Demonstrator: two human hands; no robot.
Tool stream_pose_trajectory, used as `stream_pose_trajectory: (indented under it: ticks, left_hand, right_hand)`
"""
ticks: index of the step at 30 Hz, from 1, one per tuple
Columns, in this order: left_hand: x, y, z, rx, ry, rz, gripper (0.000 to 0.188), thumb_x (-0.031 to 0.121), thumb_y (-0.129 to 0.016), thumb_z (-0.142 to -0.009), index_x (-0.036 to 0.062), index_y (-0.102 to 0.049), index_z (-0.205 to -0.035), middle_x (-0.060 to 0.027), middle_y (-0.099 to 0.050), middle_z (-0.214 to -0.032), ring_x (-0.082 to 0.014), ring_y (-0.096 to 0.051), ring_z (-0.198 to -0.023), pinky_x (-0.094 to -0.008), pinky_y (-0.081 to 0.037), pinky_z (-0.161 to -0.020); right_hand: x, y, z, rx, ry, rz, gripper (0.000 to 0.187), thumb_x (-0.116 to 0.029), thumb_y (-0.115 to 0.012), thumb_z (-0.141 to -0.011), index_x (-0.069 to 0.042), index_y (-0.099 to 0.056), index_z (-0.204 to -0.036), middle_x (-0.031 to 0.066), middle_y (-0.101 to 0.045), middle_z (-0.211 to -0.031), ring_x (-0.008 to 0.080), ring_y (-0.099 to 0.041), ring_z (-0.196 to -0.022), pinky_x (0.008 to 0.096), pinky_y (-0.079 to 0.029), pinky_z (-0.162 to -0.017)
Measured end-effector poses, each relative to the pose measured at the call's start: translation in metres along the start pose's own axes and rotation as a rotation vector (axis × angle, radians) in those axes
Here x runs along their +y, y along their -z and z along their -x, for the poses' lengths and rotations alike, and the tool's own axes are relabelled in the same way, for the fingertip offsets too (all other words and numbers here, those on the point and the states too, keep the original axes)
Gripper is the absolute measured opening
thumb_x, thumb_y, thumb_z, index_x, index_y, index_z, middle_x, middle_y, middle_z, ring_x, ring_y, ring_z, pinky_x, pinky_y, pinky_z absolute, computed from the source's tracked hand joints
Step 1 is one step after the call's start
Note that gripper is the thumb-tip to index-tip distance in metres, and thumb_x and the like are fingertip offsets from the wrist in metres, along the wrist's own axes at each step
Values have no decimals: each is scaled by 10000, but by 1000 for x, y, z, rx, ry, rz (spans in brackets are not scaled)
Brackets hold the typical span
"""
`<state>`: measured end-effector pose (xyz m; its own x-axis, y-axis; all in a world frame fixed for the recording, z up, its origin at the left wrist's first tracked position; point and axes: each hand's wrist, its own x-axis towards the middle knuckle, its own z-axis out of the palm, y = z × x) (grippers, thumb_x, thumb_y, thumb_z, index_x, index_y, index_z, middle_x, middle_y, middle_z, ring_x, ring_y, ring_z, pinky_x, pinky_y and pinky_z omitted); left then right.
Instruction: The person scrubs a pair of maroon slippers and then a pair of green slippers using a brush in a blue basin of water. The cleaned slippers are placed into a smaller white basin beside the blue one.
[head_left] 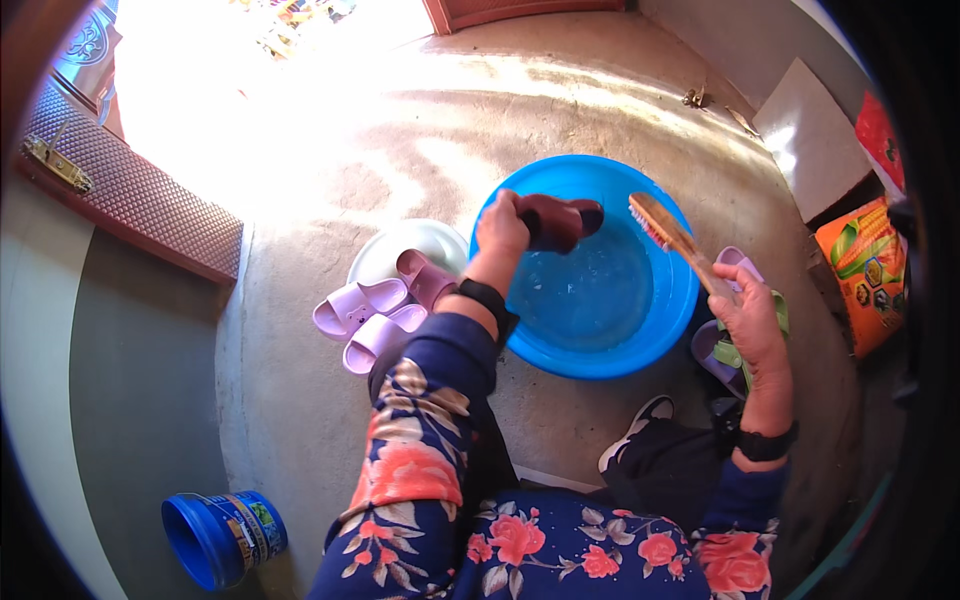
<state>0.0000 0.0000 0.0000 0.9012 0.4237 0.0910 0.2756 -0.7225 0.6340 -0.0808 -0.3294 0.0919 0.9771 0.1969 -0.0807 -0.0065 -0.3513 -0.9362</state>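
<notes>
My left hand is closed on a dark reddish-brown slipper, held tilted over the far left part of a round blue basin. Shallow, cloudy water lies in the basin. In my right hand, fingers wrapped round the handle, is a wooden scrub brush with pale and pinkish bristles. Its head is above the basin's right side, apart from the slipper. Left of the basin are a lavender slipper pair and a mauve slipper by a white round basin.
Purple and green slippers sit at the basin's right, near my shoe. A blue bucket lies tipped at lower left. An orange sack and a leaning board stand along the right wall. A door is at left.
</notes>
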Motion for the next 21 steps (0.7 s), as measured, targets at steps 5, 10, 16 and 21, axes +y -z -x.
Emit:
stream_pose_trajectory:
  ticks: [5, 10, 16, 21]
  left_hand:
    - [-43, 67, -32, -45, 50, -129, 227, 127, -500, -690, 74, -572, -899, -202, -582, -901, -344, -536, -920, -378, -424, -789]
    - [-124, 148, -53, 60, 295, -377, 357, 146, -470, -729, 112, -532, -1078, -182, -539, -1050, -311, -498, -1022, -364, -395, -863]
    - [-216, 167, -35, 159, 661, -296, 309, 205, -536, -714, 102, -568, -1004, -161, -565, -1016, -290, -517, -1004, -331, -404, -851]
    - [-256, 145, -29, 196, 672, -340, 266, 184, -507, -735, 88, -575, -974, -176, -569, -998, -296, -527, -986, -343, -410, -844]
  right_hand:
    - [6, 27, 15, -50, -62, 39, 376, -31, -563, -692, 42, -488, -1052, 34, -541, -870, 50, -501, -733, 179, -408, -663]
    - [30, 28, 7, -31, -103, -88, 429, -65, -568, -682, 31, -464, -1087, 34, -509, -930, 60, -476, -797, 194, -385, -722]
    - [29, 10, -20, -65, -78, -12, 406, -57, -562, -684, 27, -472, -1071, 14, -506, -872, 50, -463, -736, 186, -385, -677]
    - [19, -20, -35, -130, -121, 18, 385, -60, -557, -686, 20, -481, -1055, -3, -507, -819, 31, -447, -676, 168, -374, -607]
